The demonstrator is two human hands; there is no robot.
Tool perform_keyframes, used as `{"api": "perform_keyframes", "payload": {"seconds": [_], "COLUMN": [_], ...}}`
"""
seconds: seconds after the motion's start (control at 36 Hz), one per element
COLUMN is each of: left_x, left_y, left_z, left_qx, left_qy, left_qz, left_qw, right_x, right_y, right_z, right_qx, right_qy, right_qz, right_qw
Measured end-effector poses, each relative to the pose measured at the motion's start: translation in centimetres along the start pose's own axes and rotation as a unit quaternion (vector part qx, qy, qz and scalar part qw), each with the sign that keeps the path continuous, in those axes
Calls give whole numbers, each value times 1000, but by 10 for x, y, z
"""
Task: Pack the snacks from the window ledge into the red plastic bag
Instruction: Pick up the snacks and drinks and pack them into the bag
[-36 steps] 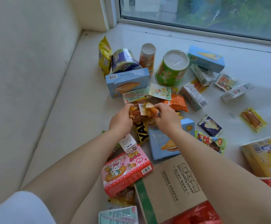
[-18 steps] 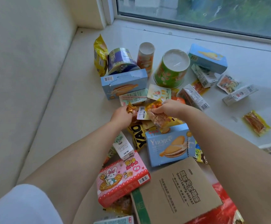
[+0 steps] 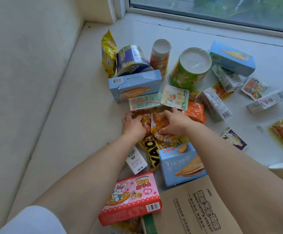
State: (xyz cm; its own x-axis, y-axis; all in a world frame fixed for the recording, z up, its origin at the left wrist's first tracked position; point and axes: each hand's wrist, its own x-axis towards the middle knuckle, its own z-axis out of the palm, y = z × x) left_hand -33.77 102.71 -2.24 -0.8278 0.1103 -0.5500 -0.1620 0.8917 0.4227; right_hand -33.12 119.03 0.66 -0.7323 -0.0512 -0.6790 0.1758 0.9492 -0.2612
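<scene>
The left hand (image 3: 134,125) and the right hand (image 3: 172,123) are curling their fingers around a heap of small orange packets (image 3: 157,125) in the middle of the ledge (image 3: 86,115), each hand gripping its own side. To do this well, I think both hands should be pressing the 2 bunches together before lifting, so nothing is slipping out. The red bag is not showing here; only a brown box (image 3: 193,208) is lying near.

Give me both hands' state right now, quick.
Left hand: fingers curled, gripping the orange snack packets.
Right hand: fingers curled round the same bundle of packets.
</scene>
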Motion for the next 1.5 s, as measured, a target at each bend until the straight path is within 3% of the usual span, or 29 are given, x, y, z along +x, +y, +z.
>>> {"api": "perform_keyframes", "payload": {"seconds": [0.17, 0.31, 0.47, 0.72, 1.03, 1.19, 1.5], "left_x": [3, 4, 3, -7, -24, -37, -115], "left_y": [3, 3, 5, 8, 17, 27, 35], "left_z": [-4, -1, 4, 6, -19, -38, -60], "left_qx": [-66, -51, -27, -17, -126, -198, -257], "left_qy": [8, -13, -49, -14, 18, 37, 52], "left_qz": [-23, -28, -30, 8, -13, -16, 80], "left_qw": [998, 998, 998, 1000, 992, 979, 962], "right_x": [6, 7, -1, -6, -33, -62, -156], "right_y": [0, 1, 0, -3, 2, 4, -6], "right_z": [0, 6, 15, 18, -6, -22, -7], "right_qx": [-16, -62, -68, -38, 197, 342, 492], "right_qy": [23, -1, 29, 89, 151, 182, 244], "right_qz": [-11, 14, 38, 35, 102, 98, 104], "right_qw": [1000, 998, 997, 995, 963, 917, 829]}}
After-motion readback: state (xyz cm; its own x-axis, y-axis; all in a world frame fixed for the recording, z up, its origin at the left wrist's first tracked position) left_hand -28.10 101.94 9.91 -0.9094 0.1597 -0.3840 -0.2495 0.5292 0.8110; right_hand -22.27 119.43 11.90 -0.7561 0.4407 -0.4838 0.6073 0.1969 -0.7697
